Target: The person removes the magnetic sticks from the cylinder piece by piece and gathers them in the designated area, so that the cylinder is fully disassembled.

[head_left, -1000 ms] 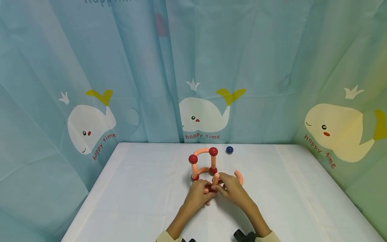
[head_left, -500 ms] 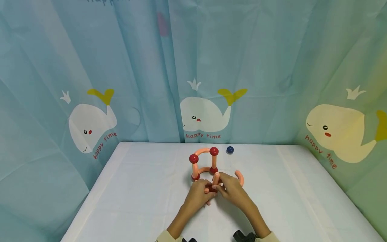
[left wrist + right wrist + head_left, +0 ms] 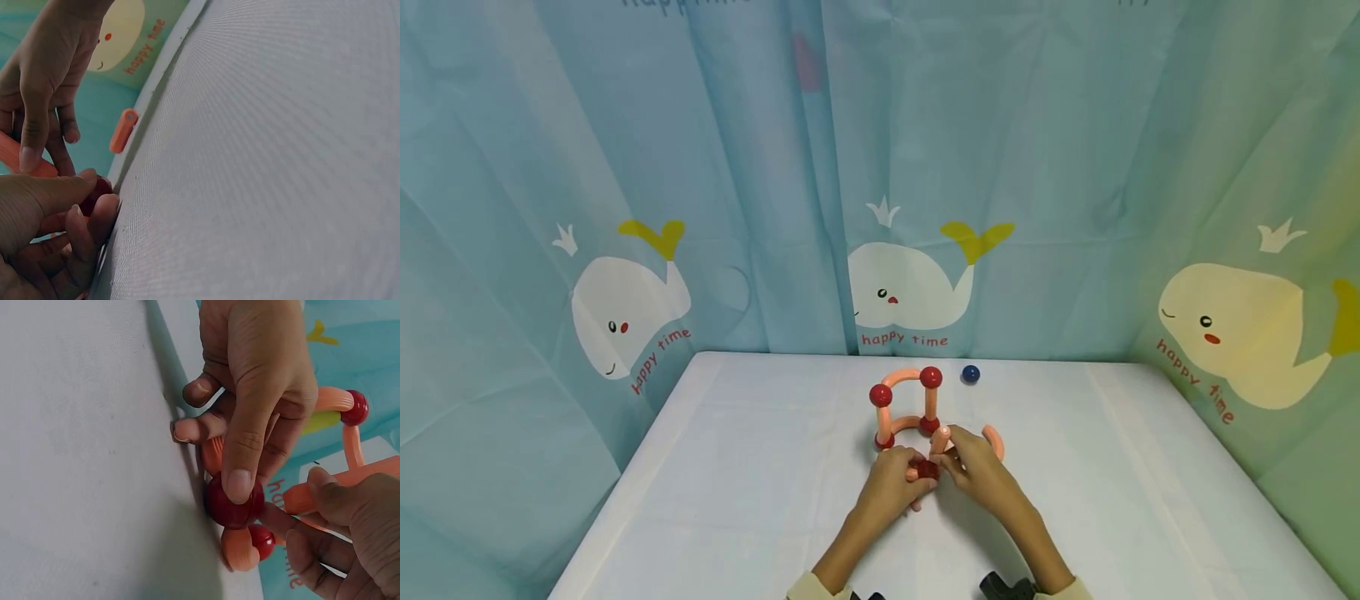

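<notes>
My left hand pinches a red ball between thumb and fingers, low over the white table; in the right wrist view the thumb lies across the ball. Salmon-coloured rods meet that ball, one of them a short rod below it. My right hand holds a straight salmon rod tilted above the ball, apart from it; the left wrist view shows its thumb on the rod. Right behind stands a frame of red balls and salmon rods. Fingers partly hide the joints near the ball.
A loose curved salmon rod lies just right of my right hand. Farther back, near the table's rear edge, sits a blue ball. A whale-printed curtain closes off the back and sides of the table.
The straight rod in my right hand has shifted slightly up and right, away from the red ball, which now shows more fully. My left hand stays in place.
</notes>
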A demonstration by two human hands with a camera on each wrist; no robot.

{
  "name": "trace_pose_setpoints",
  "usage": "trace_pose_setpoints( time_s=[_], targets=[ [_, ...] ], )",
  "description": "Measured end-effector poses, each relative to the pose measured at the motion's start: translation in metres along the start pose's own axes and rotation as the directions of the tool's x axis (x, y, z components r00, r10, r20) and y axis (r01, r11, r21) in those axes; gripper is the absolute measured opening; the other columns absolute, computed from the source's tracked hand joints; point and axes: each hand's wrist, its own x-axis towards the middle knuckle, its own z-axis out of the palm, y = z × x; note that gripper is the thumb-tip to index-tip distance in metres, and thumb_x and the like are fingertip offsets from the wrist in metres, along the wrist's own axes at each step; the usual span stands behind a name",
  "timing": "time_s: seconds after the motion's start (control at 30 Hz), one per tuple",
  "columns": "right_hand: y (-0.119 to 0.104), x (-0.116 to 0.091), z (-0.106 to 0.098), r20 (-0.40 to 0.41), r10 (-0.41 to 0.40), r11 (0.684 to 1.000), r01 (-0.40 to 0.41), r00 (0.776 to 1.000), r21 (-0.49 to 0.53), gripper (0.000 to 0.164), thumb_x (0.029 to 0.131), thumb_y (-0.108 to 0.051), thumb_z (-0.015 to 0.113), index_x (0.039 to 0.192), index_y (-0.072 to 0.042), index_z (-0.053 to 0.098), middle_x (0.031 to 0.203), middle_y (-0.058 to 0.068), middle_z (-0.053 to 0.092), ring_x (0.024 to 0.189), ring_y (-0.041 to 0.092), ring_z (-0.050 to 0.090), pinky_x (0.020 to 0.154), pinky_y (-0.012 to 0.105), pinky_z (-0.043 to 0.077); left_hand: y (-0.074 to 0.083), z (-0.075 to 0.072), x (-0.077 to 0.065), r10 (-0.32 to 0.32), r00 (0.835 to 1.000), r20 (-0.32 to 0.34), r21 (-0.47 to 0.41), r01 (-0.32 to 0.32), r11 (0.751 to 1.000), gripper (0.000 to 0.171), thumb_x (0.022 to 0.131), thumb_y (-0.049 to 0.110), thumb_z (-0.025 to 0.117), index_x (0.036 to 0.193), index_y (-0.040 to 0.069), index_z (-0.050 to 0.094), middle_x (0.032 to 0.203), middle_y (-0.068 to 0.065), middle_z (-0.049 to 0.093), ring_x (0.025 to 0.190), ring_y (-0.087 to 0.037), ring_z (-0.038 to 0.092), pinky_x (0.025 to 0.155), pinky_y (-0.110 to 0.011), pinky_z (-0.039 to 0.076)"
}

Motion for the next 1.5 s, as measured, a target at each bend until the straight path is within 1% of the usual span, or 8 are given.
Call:
trace_pose_setpoints(
  time_s=[0.2, 0.4, 0.67, 0.83, 1.0, 1.3, 1.43, 1.5],
  targets=[
    [-0.001, 0.001, 0.000, 0.048, 0.045, 0.996, -0.048, 0.998, 0.070, 0.022, 0.082, -0.002, 0.075, 0.094, -0.007, 0.057, 0.090, 0.004, 0.067, 0.080, 0.019, 0.071, 0.065, 0.021, 0.056, 0.000, -0.001, 0.000, -0.021, 0.999, 0.027, -0.031, 0.022, 0.999, 0.029, 0.080, 0.018, 0.081, 0.102, 0.001, 0.071, 0.080, -0.003, 0.065, 0.050, 0.005, 0.051, 0.053, -0.015, 0.045],
    [-0.003, 0.001, 0.000, 0.054, 0.156, 0.979, -0.162, 0.986, 0.123, 0.016, 0.089, -0.012, 0.071, 0.096, -0.012, 0.056, 0.089, -0.002, 0.068, 0.082, 0.010, 0.066, 0.062, 0.020, 0.053, 0.001, 0.000, -0.001, -0.004, 1.000, 0.002, 0.046, 0.004, 0.999, 0.029, 0.079, 0.021, 0.082, 0.100, 0.004, 0.072, 0.085, -0.001, 0.067, 0.074, -0.003, 0.055, 0.066, -0.017, 0.045],
    [-0.001, 0.001, 0.000, 0.005, 0.212, 0.964, -0.210, 0.977, 0.165, 0.008, 0.095, -0.016, 0.062, 0.100, -0.011, 0.057, 0.092, -0.002, 0.068, 0.088, 0.013, 0.064, 0.065, 0.023, 0.051, 0.001, -0.001, -0.001, 0.003, 1.000, -0.007, 0.060, -0.003, 0.998, 0.030, 0.077, 0.021, 0.083, 0.099, 0.003, 0.072, 0.086, -0.003, 0.069, 0.075, -0.006, 0.058, 0.066, -0.018, 0.047],
    [-0.001, 0.002, -0.004, -0.029, 0.213, 0.958, -0.203, 0.977, 0.201, 0.008, 0.093, -0.013, 0.066, 0.099, -0.011, 0.062, 0.097, 0.000, 0.069, 0.090, 0.015, 0.065, 0.066, 0.024, 0.053, 0.000, -0.001, 0.000, 0.002, 1.000, -0.010, 0.070, -0.002, 0.998, 0.030, 0.077, 0.022, 0.083, 0.099, 0.005, 0.073, 0.087, -0.002, 0.069, 0.081, -0.008, 0.059, 0.070, -0.020, 0.048],
    [0.003, 0.003, -0.010, -0.095, 0.233, 0.950, -0.206, 0.968, 0.234, 0.019, 0.086, -0.011, 0.073, 0.104, -0.006, 0.069, 0.095, 0.003, 0.072, 0.084, 0.012, 0.066, 0.064, 0.026, 0.054, 0.000, -0.001, 0.000, -0.012, 1.000, -0.001, 0.072, 0.012, 0.997, 0.030, 0.077, 0.022, 0.083, 0.099, 0.005, 0.073, 0.087, -0.001, 0.068, 0.080, -0.007, 0.058, 0.070, -0.019, 0.048],
    [0.017, 0.002, -0.029, -0.170, 0.417, 0.880, -0.350, 0.893, 0.321, 0.023, 0.087, -0.007, 0.072, 0.108, -0.002, 0.067, 0.091, 0.013, 0.071, 0.079, 0.000, 0.062, 0.060, 0.020, 0.050, 0.004, -0.001, -0.001, -0.063, 0.998, 0.008, 0.060, 0.062, 0.996, 0.030, 0.078, 0.020, 0.083, 0.101, 0.004, 0.072, 0.089, -0.002, 0.066, 0.078, -0.006, 0.057, 0.066, -0.016, 0.048],
    [0.028, -0.001, -0.043, -0.167, 0.516, 0.824, -0.433, 0.840, 0.365, 0.025, 0.091, -0.009, 0.068, 0.114, 0.003, 0.066, 0.099, 0.018, 0.069, 0.081, -0.002, 0.060, 0.062, 0.018, 0.050, 0.004, 0.000, 0.000, -0.111, 0.993, 0.032, 0.035, 0.110, 0.993, 0.033, 0.078, 0.020, 0.083, 0.105, 0.003, 0.071, 0.090, -0.002, 0.065, 0.074, -0.004, 0.055, 0.060, -0.015, 0.047],
    [0.033, -0.004, -0.050, -0.166, 0.573, 0.789, -0.486, 0.803, 0.375, 0.028, 0.092, -0.015, 0.068, 0.115, 0.002, 0.066, 0.099, 0.013, 0.069, 0.081, -0.004, 0.059, 0.066, 0.015, 0.049, 0.005, 0.000, 0.000, -0.122, 0.992, 0.040, 0.024, 0.121, 0.992, 0.034, 0.079, 0.020, 0.082, 0.106, 0.002, 0.071, 0.090, -0.003, 0.065, 0.072, -0.004, 0.054, 0.057, -0.015, 0.047]
  ],
)
